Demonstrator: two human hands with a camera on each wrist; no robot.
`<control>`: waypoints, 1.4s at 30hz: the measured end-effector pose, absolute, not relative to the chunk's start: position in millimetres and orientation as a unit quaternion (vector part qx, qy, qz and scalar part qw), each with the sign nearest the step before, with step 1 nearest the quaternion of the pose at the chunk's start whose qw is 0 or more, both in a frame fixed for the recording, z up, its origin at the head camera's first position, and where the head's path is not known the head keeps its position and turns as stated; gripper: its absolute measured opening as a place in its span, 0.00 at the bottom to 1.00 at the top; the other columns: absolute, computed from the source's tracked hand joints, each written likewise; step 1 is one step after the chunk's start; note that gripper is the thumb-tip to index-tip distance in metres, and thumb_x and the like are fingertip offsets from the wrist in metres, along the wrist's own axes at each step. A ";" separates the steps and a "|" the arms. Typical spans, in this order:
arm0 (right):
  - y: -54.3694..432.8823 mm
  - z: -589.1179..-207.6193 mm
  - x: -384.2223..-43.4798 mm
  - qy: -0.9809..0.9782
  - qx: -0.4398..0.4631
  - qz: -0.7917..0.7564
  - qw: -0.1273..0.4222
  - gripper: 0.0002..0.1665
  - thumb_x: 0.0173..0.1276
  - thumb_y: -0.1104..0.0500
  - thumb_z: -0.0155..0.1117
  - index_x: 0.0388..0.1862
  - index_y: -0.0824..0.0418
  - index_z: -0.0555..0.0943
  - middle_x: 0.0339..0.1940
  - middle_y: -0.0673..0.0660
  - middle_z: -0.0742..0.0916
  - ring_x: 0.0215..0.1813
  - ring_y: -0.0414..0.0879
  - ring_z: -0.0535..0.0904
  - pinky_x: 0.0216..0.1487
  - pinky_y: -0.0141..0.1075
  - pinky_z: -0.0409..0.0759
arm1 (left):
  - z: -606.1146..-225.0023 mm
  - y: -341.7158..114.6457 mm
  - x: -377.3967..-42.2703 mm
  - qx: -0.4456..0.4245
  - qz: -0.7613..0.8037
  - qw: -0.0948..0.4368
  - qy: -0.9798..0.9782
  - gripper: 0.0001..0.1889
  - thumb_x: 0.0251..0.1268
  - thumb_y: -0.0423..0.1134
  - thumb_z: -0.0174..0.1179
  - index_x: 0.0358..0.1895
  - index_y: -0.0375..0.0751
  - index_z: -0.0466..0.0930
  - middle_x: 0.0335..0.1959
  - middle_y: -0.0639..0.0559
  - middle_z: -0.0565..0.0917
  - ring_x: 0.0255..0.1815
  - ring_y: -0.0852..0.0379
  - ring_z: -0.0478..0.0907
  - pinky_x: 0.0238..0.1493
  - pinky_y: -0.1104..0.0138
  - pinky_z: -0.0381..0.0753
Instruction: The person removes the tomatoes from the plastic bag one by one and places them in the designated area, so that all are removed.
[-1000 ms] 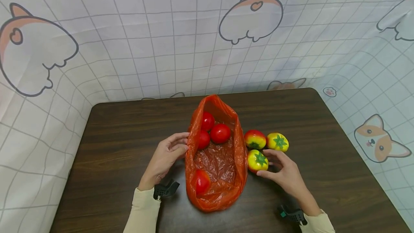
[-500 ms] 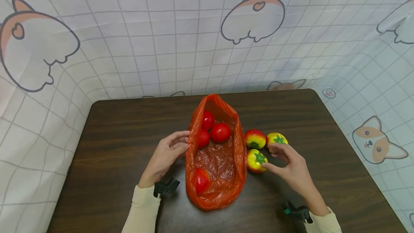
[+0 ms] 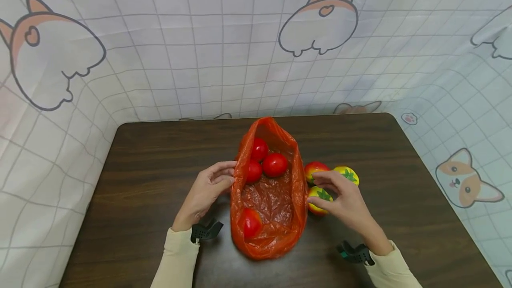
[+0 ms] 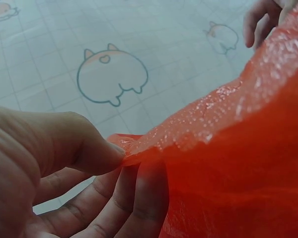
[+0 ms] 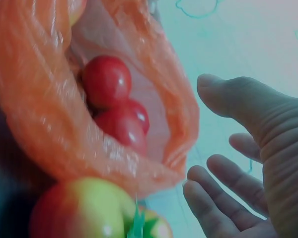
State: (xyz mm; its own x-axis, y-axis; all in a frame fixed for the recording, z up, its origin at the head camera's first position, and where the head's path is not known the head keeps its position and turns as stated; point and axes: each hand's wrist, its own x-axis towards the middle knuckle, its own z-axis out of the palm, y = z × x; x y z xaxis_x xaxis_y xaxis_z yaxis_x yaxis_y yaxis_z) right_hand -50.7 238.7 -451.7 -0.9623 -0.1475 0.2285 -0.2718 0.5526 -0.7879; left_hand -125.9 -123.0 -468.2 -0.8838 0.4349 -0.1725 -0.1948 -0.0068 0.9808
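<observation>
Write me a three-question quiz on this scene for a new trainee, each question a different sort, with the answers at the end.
1. Count: in the head view, how many red fruits show inside the orange bag?
2. True or false: the right hand holds nothing.
3. Multiple choice: what does the left hand pinch?
A) the table
B) the orange bag
C) one of the red fruits

Key
1. Four.
2. True; the right wrist view shows its fingers apart with nothing between them.
3. B; the left wrist view shows the thumb and fingers on the edge of it.
</observation>
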 end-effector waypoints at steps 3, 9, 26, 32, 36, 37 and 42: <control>229.8 -449.9 -56.2 -0.875 0.137 0.460 0.056 0.32 0.55 0.63 0.83 0.59 0.62 0.81 0.52 0.59 0.87 0.53 0.40 0.86 0.56 0.32 0.87 | -468.1 -123.9 -126.0 0.092 0.705 0.221 0.668 0.23 0.73 0.38 0.63 0.69 0.45 0.75 0.59 0.39 0.81 0.55 0.55 0.86 0.59 0.59 0.87; 211.3 -447.3 -64.9 -0.880 0.173 0.441 0.045 0.32 0.56 0.58 0.83 0.60 0.58 0.82 0.53 0.56 0.88 0.50 0.51 0.87 0.53 0.44 0.89 | -467.8 -123.8 -125.7 0.090 0.706 0.222 0.666 0.22 0.74 0.38 0.63 0.69 0.46 0.75 0.59 0.40 0.81 0.55 0.54 0.86 0.58 0.61 0.88; 168.0 -460.7 -74.3 -0.864 0.264 0.429 0.001 0.29 0.57 0.54 0.83 0.57 0.48 0.82 0.51 0.54 0.89 0.48 0.48 0.87 0.50 0.44 0.90 | -469.0 -126.3 -127.2 0.092 0.708 0.217 0.666 0.23 0.73 0.39 0.64 0.69 0.44 0.75 0.58 0.40 0.81 0.54 0.56 0.86 0.57 0.63 0.88; 157.5 -465.7 -72.6 -0.860 0.260 0.436 -0.050 0.28 0.58 0.52 0.82 0.57 0.50 0.83 0.51 0.55 0.89 0.49 0.48 0.86 0.51 0.43 0.90 | -468.9 -126.6 -126.9 0.090 0.707 0.222 0.665 0.23 0.73 0.38 0.63 0.69 0.45 0.75 0.58 0.40 0.81 0.54 0.56 0.86 0.57 0.64 0.88; 152.4 -468.4 -72.1 -0.857 0.265 0.437 -0.071 0.27 0.60 0.48 0.81 0.57 0.51 0.83 0.51 0.54 0.88 0.48 0.48 0.86 0.51 0.42 0.89 | -469.3 -125.8 -127.2 0.088 0.704 0.223 0.669 0.22 0.74 0.38 0.62 0.69 0.46 0.75 0.59 0.40 0.81 0.55 0.55 0.86 0.57 0.63 0.88; 151.3 -469.2 -72.0 -0.856 0.268 0.436 -0.074 0.27 0.60 0.47 0.80 0.57 0.50 0.83 0.51 0.54 0.88 0.48 0.48 0.86 0.51 0.41 0.89 | -469.5 -125.6 -127.3 0.088 0.702 0.223 0.670 0.22 0.74 0.38 0.62 0.69 0.46 0.75 0.59 0.40 0.81 0.55 0.55 0.86 0.57 0.63 0.88; 146.6 -474.9 -71.0 -0.856 0.281 0.425 -0.089 0.28 0.62 0.43 0.77 0.58 0.52 0.83 0.52 0.52 0.88 0.49 0.46 0.86 0.52 0.39 0.89 | -470.3 -125.3 -128.1 0.083 0.704 0.224 0.669 0.21 0.74 0.37 0.62 0.68 0.46 0.76 0.58 0.40 0.81 0.55 0.54 0.85 0.57 0.62 0.88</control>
State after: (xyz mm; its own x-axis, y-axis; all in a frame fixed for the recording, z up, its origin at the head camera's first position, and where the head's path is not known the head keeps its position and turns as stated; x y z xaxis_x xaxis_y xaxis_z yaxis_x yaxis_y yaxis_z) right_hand -71.0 146.6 -474.9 -0.8257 -0.5574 0.0864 -0.4053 0.4798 -0.7782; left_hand -128.1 -125.3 -470.3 -0.8856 0.4269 -0.1831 -0.2042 -0.0038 0.9789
